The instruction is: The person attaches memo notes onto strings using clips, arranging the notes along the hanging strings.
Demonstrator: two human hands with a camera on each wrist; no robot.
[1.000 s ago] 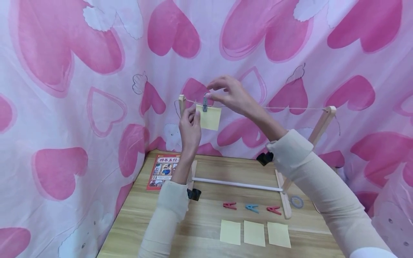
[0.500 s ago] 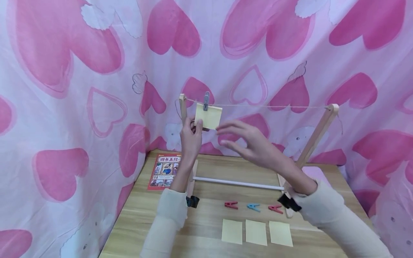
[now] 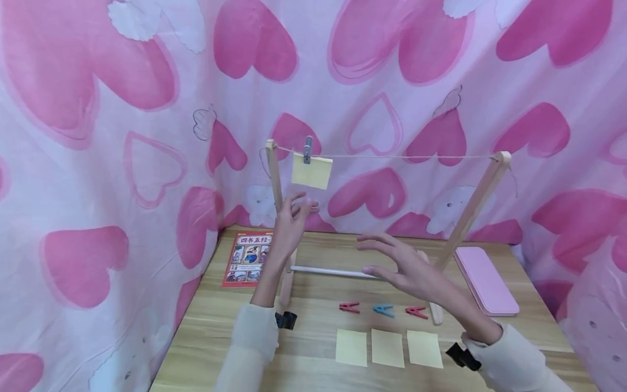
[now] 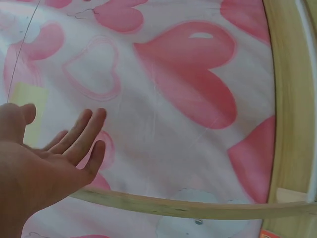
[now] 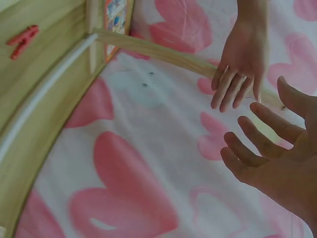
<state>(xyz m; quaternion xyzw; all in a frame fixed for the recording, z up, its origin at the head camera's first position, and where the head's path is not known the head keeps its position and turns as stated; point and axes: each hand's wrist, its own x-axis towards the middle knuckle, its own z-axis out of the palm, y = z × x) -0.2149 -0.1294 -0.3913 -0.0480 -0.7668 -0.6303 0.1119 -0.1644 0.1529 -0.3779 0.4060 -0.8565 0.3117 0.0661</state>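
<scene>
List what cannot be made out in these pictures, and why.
Head view: lower right of the booklet, behind the left forearm.
Head view: right end of the white rod, behind the right hand.
Left wrist view: part of the hanging note, behind the left hand.
Right wrist view: booklet, cut by top edge.

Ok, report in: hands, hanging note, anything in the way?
Left hand and right hand empty. Yellow paper note clipped to string by grey clothespin. Neither hand covering it in head view.
</scene>
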